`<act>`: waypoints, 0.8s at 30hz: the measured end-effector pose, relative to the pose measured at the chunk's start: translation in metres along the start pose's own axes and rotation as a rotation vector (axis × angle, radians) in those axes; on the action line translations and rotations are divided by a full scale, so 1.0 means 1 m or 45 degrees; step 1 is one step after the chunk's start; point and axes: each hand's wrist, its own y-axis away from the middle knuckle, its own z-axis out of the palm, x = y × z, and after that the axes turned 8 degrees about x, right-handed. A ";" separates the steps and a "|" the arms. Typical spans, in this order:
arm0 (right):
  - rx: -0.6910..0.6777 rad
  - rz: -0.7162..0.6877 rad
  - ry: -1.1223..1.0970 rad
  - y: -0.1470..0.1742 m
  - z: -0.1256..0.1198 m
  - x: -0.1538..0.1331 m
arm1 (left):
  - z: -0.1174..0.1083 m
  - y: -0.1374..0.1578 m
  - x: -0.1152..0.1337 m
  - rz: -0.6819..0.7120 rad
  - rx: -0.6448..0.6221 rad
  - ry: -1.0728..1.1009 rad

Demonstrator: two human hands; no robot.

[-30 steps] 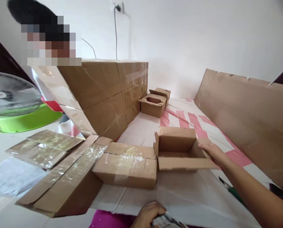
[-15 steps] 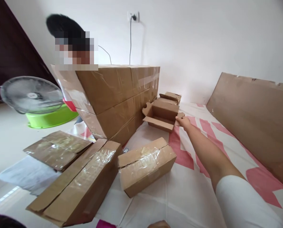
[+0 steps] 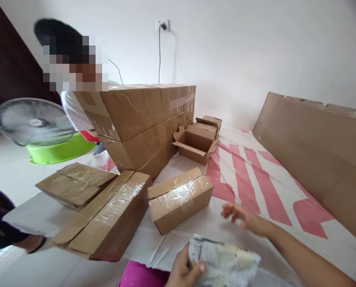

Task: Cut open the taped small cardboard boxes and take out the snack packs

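At the bottom of the view my left hand [image 3: 187, 268] grips a package wrapped in printed paper [image 3: 225, 261], probably newspaper. My right hand [image 3: 240, 216], fingers apart and holding nothing, hovers over the sheet above and to the right of that package. Beyond it, an open cardboard box [image 3: 192, 150] with raised flaps rests on the sheet. A taped small carton [image 3: 180, 199] lies left of my right hand. Further left is a long taped carton [image 3: 106, 219], with a flatter carton [image 3: 76, 184] beside it.
Large stacked cartons [image 3: 139, 127] rise behind, with a person [image 3: 73, 107] at their left. A fan [image 3: 36, 121] and a green basin [image 3: 61, 147] are on the floor. A big cardboard panel [image 3: 312, 151] stands at right. Another person's leg [image 3: 1, 219] shows at the left edge.
My right hand has let go of the open box's flap and drawn back toward me. My left hand has come into view with the paper-wrapped package. A leg has appeared at left.
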 end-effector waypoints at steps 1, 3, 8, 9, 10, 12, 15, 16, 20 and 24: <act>-0.092 0.051 -0.082 0.018 0.010 0.002 | 0.005 -0.002 0.008 -0.012 0.032 0.036; -0.077 0.140 -0.316 0.041 0.025 0.003 | 0.019 -0.009 0.020 0.002 0.054 0.052; 0.091 0.172 -0.784 0.053 0.021 0.009 | 0.056 -0.032 0.021 0.125 0.097 0.056; 0.095 0.176 -0.827 0.054 0.016 0.012 | 0.061 -0.036 0.017 0.134 0.087 0.056; 0.105 0.184 -0.853 0.056 0.011 0.015 | 0.064 -0.040 0.012 0.137 0.067 0.044; 0.119 0.203 -0.862 0.059 0.005 0.022 | 0.067 -0.047 0.004 0.136 0.029 0.003; 0.106 0.168 -0.708 0.063 0.006 0.028 | 0.066 -0.055 -0.005 0.104 0.071 -0.029; 0.112 0.159 -0.589 0.062 0.007 0.030 | 0.064 -0.057 -0.006 0.082 0.096 -0.035; 0.356 0.232 -0.093 0.050 -0.008 0.042 | 0.048 -0.055 -0.008 0.082 0.139 -0.195; 0.963 0.258 -0.039 0.024 -0.064 0.057 | 0.008 -0.032 -0.009 0.268 -0.037 -0.364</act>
